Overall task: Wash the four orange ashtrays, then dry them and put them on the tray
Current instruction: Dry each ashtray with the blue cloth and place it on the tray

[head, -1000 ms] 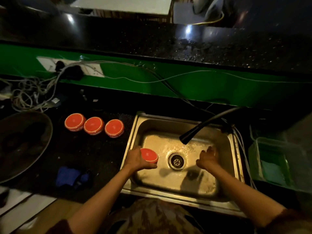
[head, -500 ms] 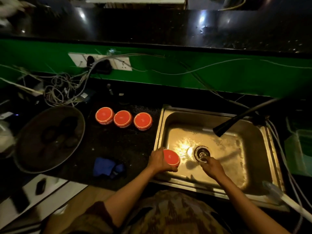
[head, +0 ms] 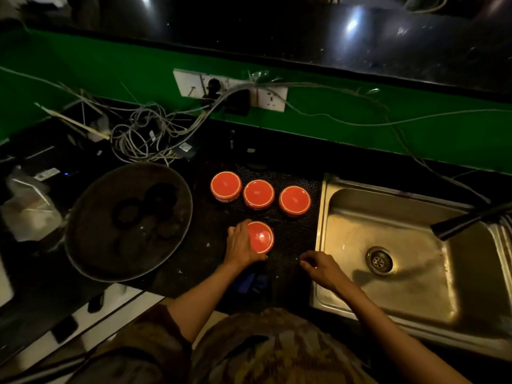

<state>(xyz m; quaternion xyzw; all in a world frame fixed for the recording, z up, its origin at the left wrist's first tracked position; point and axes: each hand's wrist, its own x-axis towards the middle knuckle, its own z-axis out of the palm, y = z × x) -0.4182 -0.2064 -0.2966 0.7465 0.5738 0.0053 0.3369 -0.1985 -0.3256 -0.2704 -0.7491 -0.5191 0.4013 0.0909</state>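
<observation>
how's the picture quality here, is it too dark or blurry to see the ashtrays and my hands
Head view: dim overall, with the counter and round tray nearly black. The sink catches warm glare, and bright spots reflect off the upper ledge. The four orange ashtrays stand out sharply. The left hand on the nearest ashtray and the right hand are readable, slightly soft. Wide-angle bending curves the green wall.

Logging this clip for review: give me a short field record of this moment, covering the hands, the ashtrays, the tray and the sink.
left hand: grips the fourth ashtray over the black mat
right hand: empty, fingers curled, at the sink's left rim
other ashtrays: three in a row on the mat
tray: round, dark, left of the mat; no orange ashtray on it
sink: no dishes inside
blue cloth: partly hidden under the left forearm
</observation>
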